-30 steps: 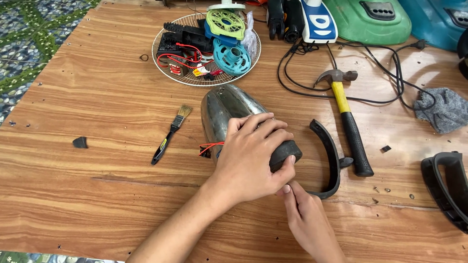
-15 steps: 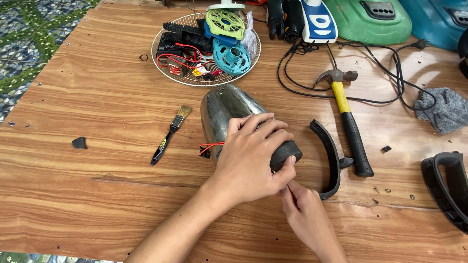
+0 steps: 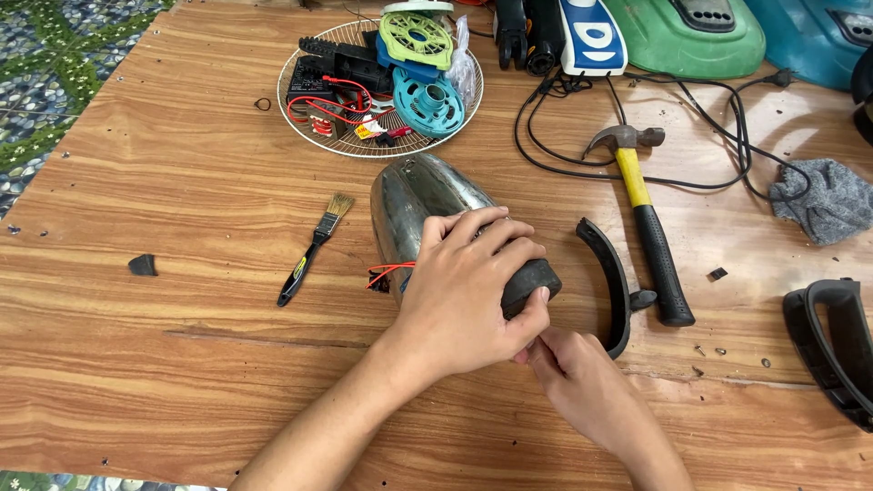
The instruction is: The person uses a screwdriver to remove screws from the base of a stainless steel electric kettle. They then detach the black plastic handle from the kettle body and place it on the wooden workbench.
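Tabletop [image 3: 164,182] of varnished wood with strong grain fills the view; patterned blue-green floor covering [image 3: 45,82] shows past its left edge. Along the far edge stand a green plastic housing [image 3: 687,36], a teal housing [image 3: 818,36] and a blue-and-white appliance body [image 3: 591,36]. A round wire grille [image 3: 309,136] serves as a tray, holding a green plastic disc, a teal hub, black parts and red wires. A black power cord [image 3: 637,173] loops over the wood near a claw hammer [image 3: 647,227] with a yellow-and-black handle. A grey rag [image 3: 823,200] lies at the right, a black curved frame piece [image 3: 837,350] at the right edge. A curved black plastic strip [image 3: 611,282] lies just beside the hammer grip. A small paintbrush [image 3: 314,250] rests left of centre; a black chip [image 3: 142,265] lies further left.

Metal motor housing [image 3: 414,205], dull grey and rounded, lies on its side at table centre, black end cap [image 3: 532,282] toward the camera, red wires [image 3: 389,270] emerging at its left. Left hand [image 3: 468,291] lies over the housing, fingers curled around the near end and cap, gripping it. Right hand [image 3: 582,386] sits just below the cap, fingertips pinched together against its lower edge; what they pinch cannot be told.
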